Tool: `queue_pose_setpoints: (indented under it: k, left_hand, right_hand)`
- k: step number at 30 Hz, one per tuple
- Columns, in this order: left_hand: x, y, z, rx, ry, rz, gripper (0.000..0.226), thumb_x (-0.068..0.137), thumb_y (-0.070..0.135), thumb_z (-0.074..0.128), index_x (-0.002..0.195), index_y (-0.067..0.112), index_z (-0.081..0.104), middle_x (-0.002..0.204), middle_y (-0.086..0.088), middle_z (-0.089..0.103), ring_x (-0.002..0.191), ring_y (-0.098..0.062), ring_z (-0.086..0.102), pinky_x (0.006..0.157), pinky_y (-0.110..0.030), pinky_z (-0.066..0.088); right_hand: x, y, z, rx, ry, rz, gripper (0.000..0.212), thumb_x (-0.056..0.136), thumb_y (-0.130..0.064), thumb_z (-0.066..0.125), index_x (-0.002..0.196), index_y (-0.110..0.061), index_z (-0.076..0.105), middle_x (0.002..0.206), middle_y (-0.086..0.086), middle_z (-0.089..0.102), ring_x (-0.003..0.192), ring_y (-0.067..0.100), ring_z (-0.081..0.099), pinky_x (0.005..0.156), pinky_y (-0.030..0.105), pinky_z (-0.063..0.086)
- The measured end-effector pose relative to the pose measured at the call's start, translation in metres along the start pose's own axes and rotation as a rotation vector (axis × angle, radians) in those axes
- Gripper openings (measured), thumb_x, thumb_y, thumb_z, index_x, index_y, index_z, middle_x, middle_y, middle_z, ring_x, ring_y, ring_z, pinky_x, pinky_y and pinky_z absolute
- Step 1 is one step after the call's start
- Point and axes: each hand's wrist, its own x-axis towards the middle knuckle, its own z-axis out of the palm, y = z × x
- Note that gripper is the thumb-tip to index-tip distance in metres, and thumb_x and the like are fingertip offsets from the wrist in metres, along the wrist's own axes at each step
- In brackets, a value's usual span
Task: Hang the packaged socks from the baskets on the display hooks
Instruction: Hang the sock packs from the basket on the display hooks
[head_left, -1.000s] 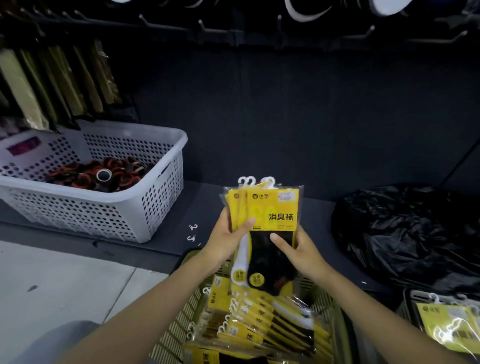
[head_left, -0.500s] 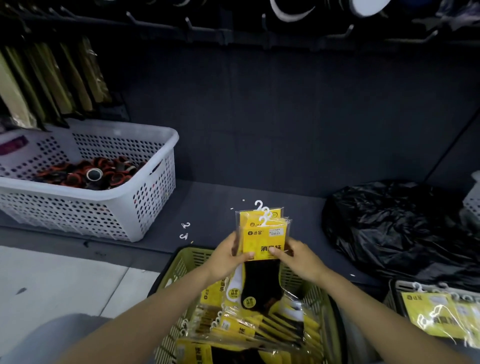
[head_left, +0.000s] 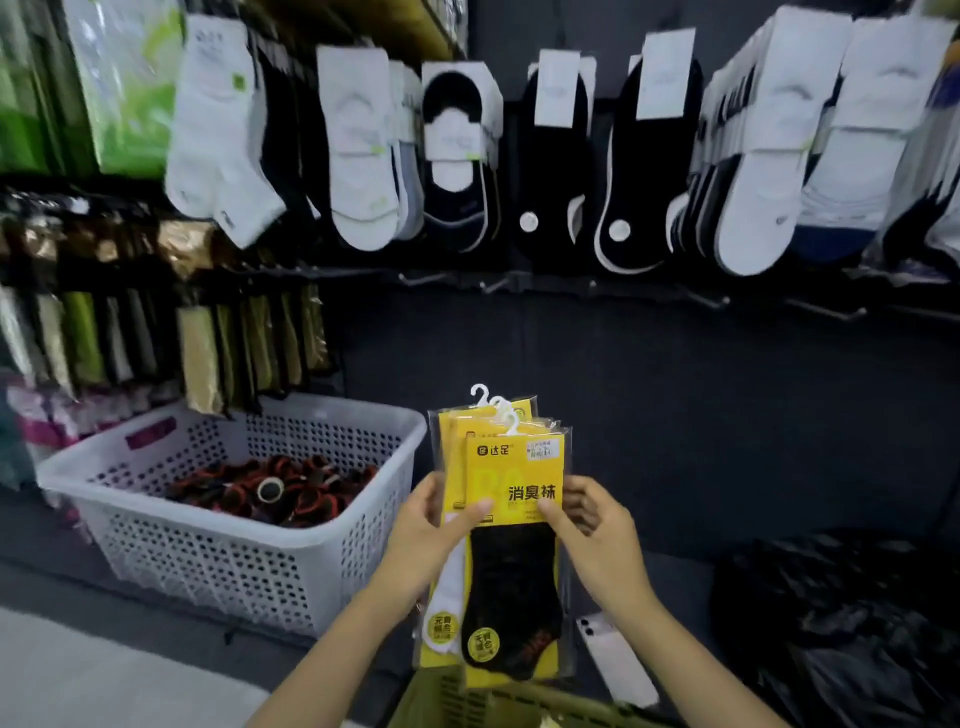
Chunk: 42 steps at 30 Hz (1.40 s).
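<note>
Sock packs (head_left: 514, 587): a fanned stack, held upright before the dark wall, just above the green basket (head_left: 498, 701). Long axis vertical; the white hangers (head_left: 480, 395) point up, toes down. The front pack holds a black sock under a yellow card reading "达足" and "消臭袜" (sticker print is too small to read). The left hand (head_left: 423, 540) pinches the stack's left edge, thumb on the card. The right hand (head_left: 597, 535) pinches the right edge likewise. Bare display hooks (head_left: 498, 285) line the rail above. A white basket (head_left: 234, 561) stands to the left.
</note>
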Motion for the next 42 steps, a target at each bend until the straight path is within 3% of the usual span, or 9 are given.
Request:
queue_pose_setpoints:
  k: [7, 14, 21, 25, 30, 34, 37, 39, 42]
  left_hand:
    - [0.037, 0.044, -0.059, 0.062, 0.1, 0.073, 0.046, 0.06, 0.047, 0.074, 0.097, 0.021, 0.07, 0.09, 0.013, 0.075, 0.086, -0.004, 0.07, 0.067, -0.013, 0.051]
    - [0.066, 0.054, -0.109, 0.065, 0.265, 0.124, 0.045, 0.083, 0.056, 0.046, 0.068, 0.02, 0.068, 0.057, -0.002, 0.052, 0.055, -0.015, 0.048, 0.054, -0.018, 0.034]
    - [0.079, 0.038, -0.161, -0.063, 0.517, 0.044, 0.062, 0.082, 0.066, 0.044, 0.088, 0.006, 0.06, 0.087, -0.008, 0.052, 0.079, -0.022, 0.05, 0.074, -0.035, 0.036]
    - [0.079, 0.039, -0.168, 0.007, 0.57, 0.087, 0.045, 0.084, 0.062, 0.045, 0.078, 0.018, 0.05, 0.077, -0.003, 0.05, 0.072, -0.015, 0.048, 0.064, -0.029, 0.036]
    - [0.076, 0.042, -0.179, 0.022, 0.638, 0.106, 0.046, 0.079, 0.067, 0.043, 0.072, 0.022, 0.04, 0.069, 0.008, 0.037, 0.061, -0.008, 0.035, 0.059, -0.026, 0.027]
    - [0.073, 0.043, -0.188, 0.005, 0.657, 0.122, 0.061, 0.082, 0.062, 0.046, 0.112, 0.012, 0.065, 0.101, -0.001, 0.065, 0.092, -0.018, 0.058, 0.085, -0.032, 0.04]
    - [0.071, 0.043, -0.189, 0.028, 0.653, 0.084, 0.08, 0.084, 0.06, 0.047, 0.122, -0.01, 0.05, 0.121, -0.027, 0.057, 0.114, -0.038, 0.054, 0.095, -0.041, 0.041]
    - [0.071, 0.044, -0.189, -0.01, 0.627, 0.072, 0.076, 0.08, 0.064, 0.046, 0.123, 0.004, 0.06, 0.118, -0.016, 0.064, 0.112, -0.031, 0.058, 0.098, -0.041, 0.042]
    - [0.069, 0.047, -0.18, -0.021, 0.613, 0.071, 0.049, 0.08, 0.066, 0.045, 0.093, 0.02, 0.06, 0.085, 0.012, 0.059, 0.083, -0.009, 0.055, 0.077, -0.027, 0.042]
  right_hand:
    - [0.043, -0.054, 0.06, 0.184, -0.076, -0.041, 0.035, 0.072, -0.037, 0.07, 0.101, -0.018, 0.066, 0.094, -0.01, 0.075, 0.088, 0.005, 0.07, 0.072, 0.016, 0.054]
    - [0.088, -0.077, 0.096, 0.231, -0.143, 0.032, 0.011, 0.092, -0.02, 0.06, 0.1, -0.018, 0.067, 0.091, -0.005, 0.076, 0.087, 0.008, 0.071, 0.069, 0.013, 0.053]
    - [0.134, -0.087, 0.114, 0.138, -0.018, -0.027, 0.008, 0.094, -0.023, 0.058, 0.094, -0.025, 0.065, 0.086, -0.015, 0.074, 0.086, -0.004, 0.066, 0.073, 0.012, 0.048]
    - [0.157, -0.09, 0.123, 0.061, 0.031, -0.049, 0.014, 0.095, -0.02, 0.057, 0.097, -0.008, 0.064, 0.091, 0.007, 0.073, 0.089, 0.02, 0.068, 0.085, 0.033, 0.052]
    - [0.174, -0.085, 0.134, -0.027, 0.014, -0.044, 0.017, 0.094, -0.019, 0.058, 0.088, -0.003, 0.061, 0.08, 0.01, 0.067, 0.073, 0.024, 0.06, 0.073, 0.032, 0.051]
    - [0.188, -0.074, 0.14, -0.003, 0.058, 0.095, 0.022, 0.093, -0.021, 0.059, 0.083, -0.001, 0.059, 0.072, 0.009, 0.056, 0.069, 0.022, 0.052, 0.069, 0.035, 0.044]
    - [0.198, -0.065, 0.144, 0.104, 0.181, 0.258, 0.02, 0.087, -0.028, 0.068, 0.09, -0.011, 0.059, 0.082, 0.003, 0.057, 0.082, 0.02, 0.054, 0.074, 0.036, 0.046]
    - [0.199, -0.059, 0.146, 0.179, 0.264, 0.317, 0.026, 0.083, -0.031, 0.072, 0.096, -0.014, 0.058, 0.089, 0.001, 0.058, 0.09, 0.02, 0.055, 0.079, 0.034, 0.046]
    - [0.198, -0.06, 0.146, 0.233, 0.304, 0.357, 0.03, 0.084, -0.029, 0.072, 0.105, -0.012, 0.058, 0.103, 0.004, 0.059, 0.099, 0.023, 0.056, 0.091, 0.037, 0.049]
